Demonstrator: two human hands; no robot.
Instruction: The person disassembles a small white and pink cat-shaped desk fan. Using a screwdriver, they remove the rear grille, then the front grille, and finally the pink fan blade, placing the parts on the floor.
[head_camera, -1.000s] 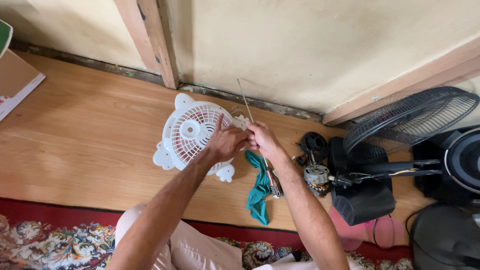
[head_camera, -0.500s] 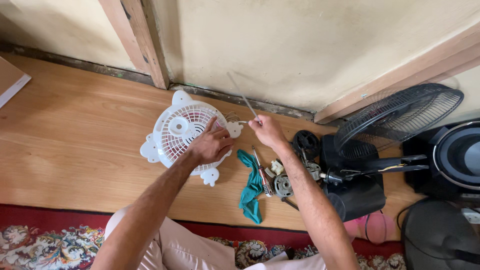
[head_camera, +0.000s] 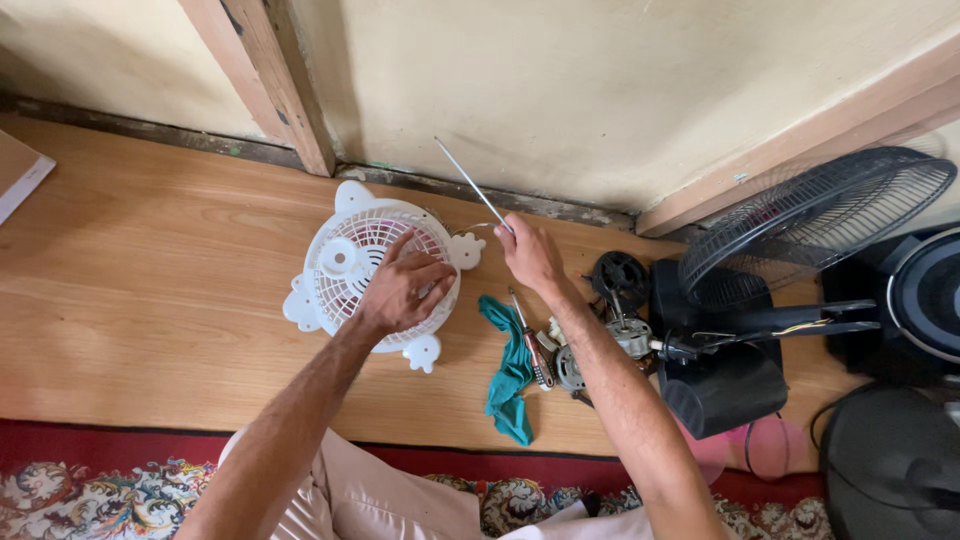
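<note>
A white round plastic fan grille (head_camera: 345, 262) with rounded feet lies flat on the wooden floor. My left hand (head_camera: 402, 289) rests palm-down on its right half, fingers spread over the grille. My right hand (head_camera: 528, 254) is just right of the grille and grips a thin metal rod (head_camera: 470, 183) that points up and left toward the wall. A coil of thin wire (head_camera: 470, 228) shows between the grille and that hand.
A teal cloth (head_camera: 510, 372) and a screwdriver (head_camera: 530, 345) lie by my right forearm. A fan motor and small parts (head_camera: 610, 335) sit further right, next to a black fan guard (head_camera: 810, 220) and black fan bodies (head_camera: 725, 385). A patterned rug (head_camera: 90, 490) borders the floor.
My left hand has slid from the grille's right edge onto its face. My right hand, still holding the rod, has moved apart from the left and tilted the rod further left.
</note>
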